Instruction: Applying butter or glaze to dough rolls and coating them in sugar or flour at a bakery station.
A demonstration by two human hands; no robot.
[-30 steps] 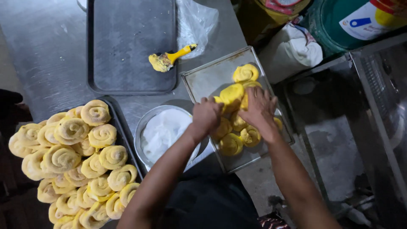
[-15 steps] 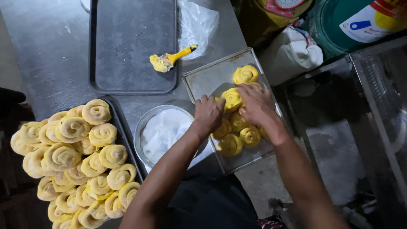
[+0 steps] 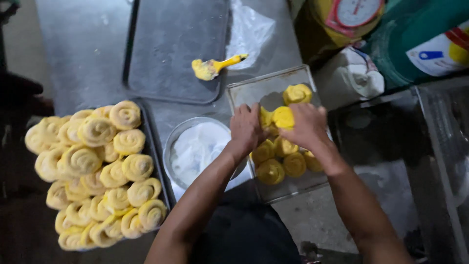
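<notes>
Taking the small metal tray [image 3: 244, 93] as landmark: up and to its right stands a green drum [image 3: 400, 44] bearing a white label [image 3: 437, 51] with blue, red and yellow patches. A crumpled clear plastic bag [image 3: 251, 29] lies just above the tray.

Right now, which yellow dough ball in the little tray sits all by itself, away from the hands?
The dough ball at the far end of the small metal tray. It sits alone beyond both hands, while the other balls crowd together under and just behind the left hand and right hand.
</notes>
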